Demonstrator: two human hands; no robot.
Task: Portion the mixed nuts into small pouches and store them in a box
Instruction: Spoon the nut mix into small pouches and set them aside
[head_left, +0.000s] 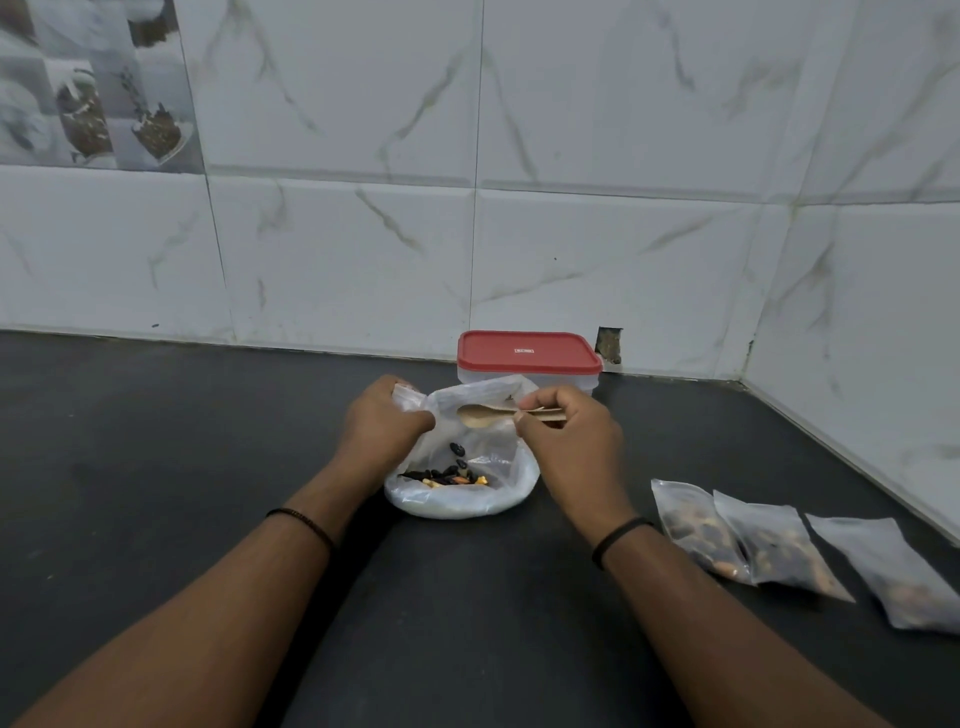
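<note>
Head view: our left hand (382, 418) grips the thin white plastic bag (462, 493) of mixed nuts (447, 475), directly before the red-lidded clear box (529, 361). Our right hand (566, 441) holds a pale wooden spoon (485, 414), lengthwise across the bag's mouth, nuts straight below.

The right hand (566, 431) covers most of the handle of the wooden spoon (480, 414), so only the bowl shows well. The left hand (382, 421) hides the left rim of the plastic bag (467, 499). The bag covers the lower front of the box (530, 364), and the small label on its red lid is too small to read. The third pouch (898, 577) is cut by the right edge, and its contents look blurred.
</note>
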